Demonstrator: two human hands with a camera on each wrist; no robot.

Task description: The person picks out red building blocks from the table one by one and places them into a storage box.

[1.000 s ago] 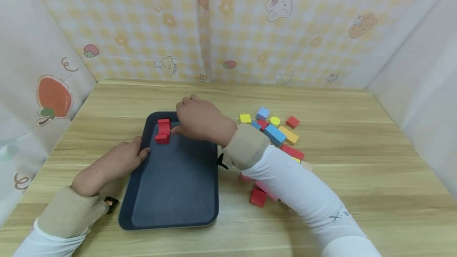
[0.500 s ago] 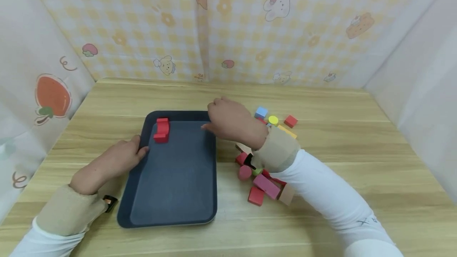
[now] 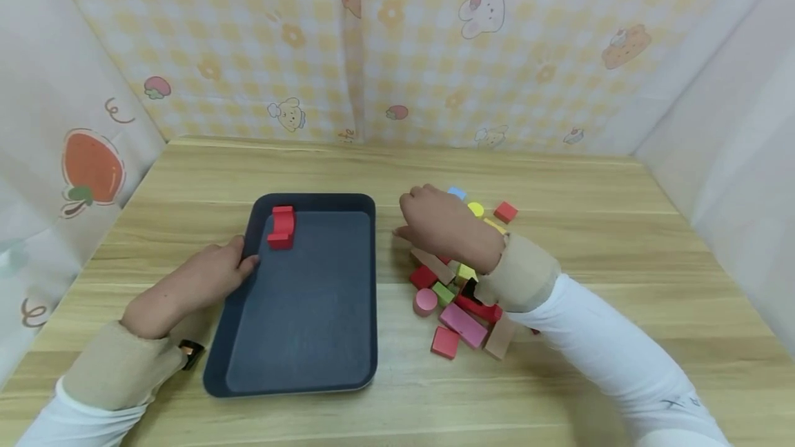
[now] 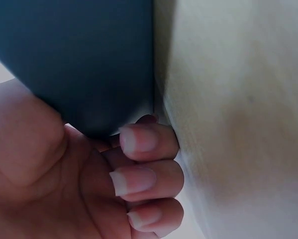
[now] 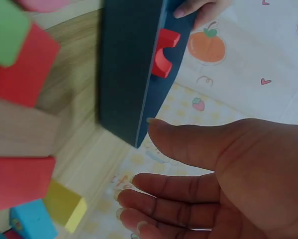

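A dark blue-grey tray (image 3: 304, 323) lies on the wooden table, with a red arch-shaped block (image 3: 282, 227) in its far left corner. My left hand (image 3: 201, 281) grips the tray's left side, thumb over the rim; in the left wrist view the fingers (image 4: 144, 180) curl at its outer wall. Over the far left part of a pile of blocks, right of the tray, hovers my right hand (image 3: 453, 226). In the right wrist view its thumb and fingers are spread apart and hold nothing. A yellow block (image 5: 65, 205) is among the blocks nearest it.
Several coloured blocks lie loose right of the tray, among them a pink cylinder (image 3: 425, 302), a pink oblong block (image 3: 464, 327) and a red block (image 3: 445, 342). Another red block (image 3: 506, 212) lies farther back. A checked yellow curtain (image 3: 410, 54) hangs behind the table.
My right hand has moved right, from beside the red arch-shaped block in the tray, across the rim to the loose blocks. The left hand stays on the tray.
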